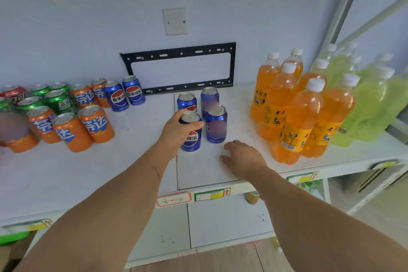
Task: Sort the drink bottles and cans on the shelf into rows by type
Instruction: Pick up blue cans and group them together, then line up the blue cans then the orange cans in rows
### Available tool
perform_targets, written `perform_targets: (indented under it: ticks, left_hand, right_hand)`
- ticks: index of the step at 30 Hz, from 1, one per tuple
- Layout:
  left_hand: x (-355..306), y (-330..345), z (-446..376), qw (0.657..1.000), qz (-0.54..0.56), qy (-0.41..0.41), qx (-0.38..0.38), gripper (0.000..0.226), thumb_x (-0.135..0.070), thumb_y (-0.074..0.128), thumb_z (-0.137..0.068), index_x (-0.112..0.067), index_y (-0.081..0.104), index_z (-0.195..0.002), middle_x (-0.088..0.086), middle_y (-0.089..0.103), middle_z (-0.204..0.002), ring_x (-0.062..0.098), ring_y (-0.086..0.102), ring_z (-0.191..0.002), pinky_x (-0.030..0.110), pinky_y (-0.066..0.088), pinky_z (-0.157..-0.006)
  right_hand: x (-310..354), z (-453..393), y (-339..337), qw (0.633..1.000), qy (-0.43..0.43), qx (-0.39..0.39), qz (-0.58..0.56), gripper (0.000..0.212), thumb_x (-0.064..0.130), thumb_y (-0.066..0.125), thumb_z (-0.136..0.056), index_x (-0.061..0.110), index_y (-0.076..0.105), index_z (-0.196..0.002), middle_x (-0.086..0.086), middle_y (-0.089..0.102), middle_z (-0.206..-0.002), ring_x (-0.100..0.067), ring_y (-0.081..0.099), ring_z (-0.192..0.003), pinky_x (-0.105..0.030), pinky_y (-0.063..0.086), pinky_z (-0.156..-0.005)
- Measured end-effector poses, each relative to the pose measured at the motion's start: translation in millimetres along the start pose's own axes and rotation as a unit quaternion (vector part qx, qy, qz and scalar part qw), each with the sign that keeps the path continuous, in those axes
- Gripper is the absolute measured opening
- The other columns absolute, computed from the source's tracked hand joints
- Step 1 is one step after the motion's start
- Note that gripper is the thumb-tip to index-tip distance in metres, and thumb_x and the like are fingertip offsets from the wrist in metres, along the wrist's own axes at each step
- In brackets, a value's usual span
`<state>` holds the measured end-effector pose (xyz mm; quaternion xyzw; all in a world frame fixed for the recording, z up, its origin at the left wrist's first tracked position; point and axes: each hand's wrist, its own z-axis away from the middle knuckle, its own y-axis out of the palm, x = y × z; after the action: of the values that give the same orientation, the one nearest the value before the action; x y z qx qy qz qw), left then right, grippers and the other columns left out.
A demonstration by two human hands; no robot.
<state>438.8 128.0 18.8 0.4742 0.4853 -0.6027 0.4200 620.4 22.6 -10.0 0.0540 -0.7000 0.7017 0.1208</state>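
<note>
My left hand (176, 131) grips a blue Pepsi can (191, 137) that stands on the white shelf (132, 161) at the front of a cluster of blue cans (209, 99) in the middle. My right hand (244, 158) rests with loosely bent fingers on the shelf just right of that cluster and holds nothing. Two more blue cans (124, 95) stand further left. Beside those stand orange Fanta cans (84, 126), green cans (56, 99) and a red can (14, 93). Orange bottles (293, 112) and green bottles (364, 104) stand at the right.
A black metal bracket (178, 68) leans on the wall behind the cans, under a white wall plate (175, 21). The shelf's front edge carries paper labels (212, 193). A yellow can (252, 196) shows on a lower shelf.
</note>
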Motion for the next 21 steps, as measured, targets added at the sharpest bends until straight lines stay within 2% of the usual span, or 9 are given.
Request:
perform_targets:
  ticks: [5,9,11,13,14,17,19,21]
  left_hand:
    - [-4,1,-1,1.0,-0.014,0.002,-0.006,0.05,-0.03,0.085,-0.074,-0.041,0.052,-0.11,-0.015,0.064,-0.105,0.008,0.063,-0.092,0.025,0.051,-0.063]
    - [-6,-2,2,0.999,-0.041,-0.008,0.003,0.069,-0.027,0.083,-0.078,-0.031,0.045,-0.135,-0.003,0.058,-0.128,0.013,0.059,-0.1,0.03,0.052,-0.078]
    - [-6,-10,8,0.998,-0.061,-0.022,0.0,0.08,-0.033,0.082,-0.079,-0.023,0.038,-0.145,0.001,0.052,-0.141,0.015,0.059,-0.106,0.029,0.049,-0.08]
    - [-4,-24,17,0.986,-0.166,-0.009,-0.03,0.077,-0.042,0.074,-0.084,-0.018,0.038,-0.148,0.004,0.048,-0.147,0.021,0.056,-0.122,0.032,0.046,-0.088]
    - [-3,-33,21,0.964,-0.259,0.01,-0.051,0.069,-0.045,0.069,-0.088,-0.018,0.042,-0.146,0.005,0.051,-0.146,0.023,0.055,-0.124,0.033,0.045,-0.091]
    - [-1,-67,36,0.846,-0.515,0.101,-0.092,0.048,-0.047,0.052,-0.098,-0.021,0.052,-0.139,0.003,0.057,-0.139,0.022,0.057,-0.12,0.033,0.047,-0.094]
    - [-1,-93,42,0.767,-0.61,0.176,-0.091,0.043,-0.045,0.045,-0.101,-0.022,0.055,-0.136,0.002,0.061,-0.133,0.021,0.059,-0.114,0.034,0.049,-0.091]
    - [-2,-118,45,0.711,-0.659,0.227,-0.092,0.04,-0.043,0.042,-0.101,-0.021,0.059,-0.131,0.003,0.065,-0.125,0.02,0.061,-0.106,0.034,0.05,-0.085]
  right_hand:
    - [-3,11,5,0.999,-0.036,0.023,-0.014,0.043,0.043,0.044,-0.099,0.024,0.049,-0.137,0.003,0.055,-0.134,-0.019,0.054,-0.116,-0.031,0.044,-0.097]
    - [6,9,4,0.998,-0.059,0.025,-0.005,0.044,0.044,0.042,-0.099,0.024,0.05,-0.138,0.004,0.053,-0.137,-0.019,0.053,-0.119,-0.031,0.043,-0.098]
    - [14,8,3,0.997,-0.07,0.02,0.003,0.043,0.044,0.042,-0.099,0.024,0.05,-0.137,0.003,0.053,-0.136,-0.02,0.053,-0.119,-0.031,0.042,-0.098]
    - [26,7,3,0.997,-0.076,0.021,0.007,0.042,0.044,0.042,-0.099,0.024,0.051,-0.136,0.003,0.054,-0.136,-0.021,0.053,-0.118,-0.032,0.043,-0.098]
    - [34,6,4,0.996,-0.08,0.025,0.007,0.042,0.043,0.042,-0.099,0.024,0.051,-0.136,0.002,0.055,-0.136,-0.021,0.054,-0.118,-0.032,0.043,-0.099]
    - [64,2,4,0.995,-0.101,0.027,0.009,0.041,0.043,0.045,-0.098,0.024,0.053,-0.133,0.002,0.057,-0.134,-0.02,0.056,-0.116,-0.033,0.046,-0.098]
    - [90,-4,4,0.993,-0.119,0.018,0.004,0.039,0.042,0.047,-0.098,0.023,0.054,-0.131,0.0,0.059,-0.13,-0.021,0.058,-0.112,-0.033,0.049,-0.094]
    - [118,-10,4,0.99,-0.139,0.005,0.002,0.037,0.041,0.047,-0.098,0.023,0.054,-0.13,-0.001,0.06,-0.127,-0.021,0.059,-0.109,-0.033,0.051,-0.091]
